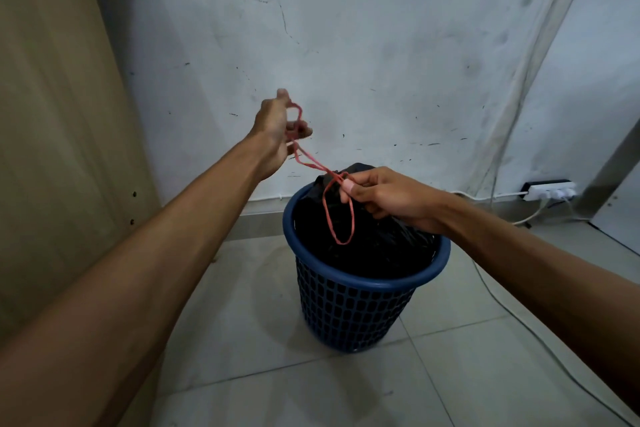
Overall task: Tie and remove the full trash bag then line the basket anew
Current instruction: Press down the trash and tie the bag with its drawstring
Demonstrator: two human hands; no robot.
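Pulling red cord (313, 163) taut | left hand (277, 130) grips one loop, raised | right hand (381, 196) pinches other loop above bag (374, 239) | basket (363, 291) below

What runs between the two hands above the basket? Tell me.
A red drawstring of the black trash bag stretches from left hand to right hand, per the head view.

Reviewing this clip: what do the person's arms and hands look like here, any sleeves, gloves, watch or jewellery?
Both arms are bare from the frame edge to the wrist: no sleeves show. The left hand and right hand wear no gloves, and no watch, bracelet or ring is visible on either. One fingertip of the right hand has a pale pink look, possibly a cover or just light; the picture cannot settle it.
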